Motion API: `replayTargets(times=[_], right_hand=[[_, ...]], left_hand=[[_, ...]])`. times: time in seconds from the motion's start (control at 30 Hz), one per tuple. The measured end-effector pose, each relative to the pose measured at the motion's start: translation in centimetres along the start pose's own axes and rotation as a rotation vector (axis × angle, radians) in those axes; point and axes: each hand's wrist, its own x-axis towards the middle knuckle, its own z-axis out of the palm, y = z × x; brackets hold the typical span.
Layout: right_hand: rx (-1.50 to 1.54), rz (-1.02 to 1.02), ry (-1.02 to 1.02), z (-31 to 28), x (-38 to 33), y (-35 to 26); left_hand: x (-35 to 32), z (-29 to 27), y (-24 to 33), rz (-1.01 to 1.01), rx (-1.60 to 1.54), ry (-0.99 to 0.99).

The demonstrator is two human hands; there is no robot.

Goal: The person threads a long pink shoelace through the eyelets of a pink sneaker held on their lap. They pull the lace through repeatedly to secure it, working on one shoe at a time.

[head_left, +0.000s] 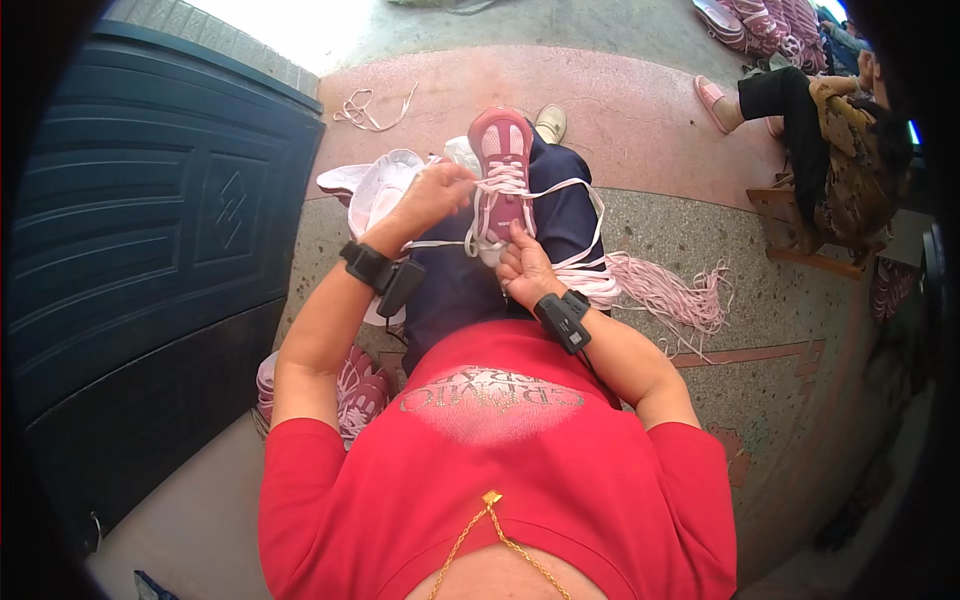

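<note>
A pink-and-rose sneaker (502, 140) rests on my lap, its toe pointing away from me. White shoelace (508, 178) crosses the upper part of its front, and loose lengths loop out on both sides. At the shoe's left side, my left hand (436, 196) is closed in a pinch on the lace. My right hand (527, 268) grips the sneaker at its near end, with the thumb pressed on the tongue (510, 212). The fingers under that end are partly hidden.
Pale laces (675, 290) hang in a bundle beside my right thigh. White-and-pink shoe pieces (385, 185) lie to my left, more pink shoes (362, 390) below. A loose lace (375, 112) lies on the floor. A dark blue door (160, 230) stands left; another person (840, 150) sits right.
</note>
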Motion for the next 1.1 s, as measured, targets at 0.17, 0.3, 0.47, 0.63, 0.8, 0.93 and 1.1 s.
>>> replayTargets(times=[0.17,0.3,0.47,0.63,0.8,0.93,1.1], right_hand=[[-0.105,-0.056,0.037,2.5,-0.5,0.6],[-0.145,-0.076,0.077,2.3,-1.5,0.9],[-0.199,-0.114,0.096,2.3,-2.0,1.1],[-0.245,-0.147,0.118,2.3,-2.0,1.3],[-0.291,-0.161,0.121,2.2,-2.0,1.1],[-0.404,-0.152,0.126,2.0,-2.2,0.7],[-0.502,-0.126,0.126,1.9,-2.4,0.3]], left_hand=[[0.5,0.9,-0.7,0.221,0.503,0.181],[-0.4,2.0,-0.3,0.209,0.619,0.185],[-0.2,2.5,0.2,0.274,0.749,0.161],[0.8,2.9,1.0,0.337,0.892,0.094],[1.5,3.8,0.5,0.316,0.637,0.110],[1.0,4.9,-0.2,0.484,0.534,0.305],[1.5,6.1,-0.3,0.422,0.481,0.320]])
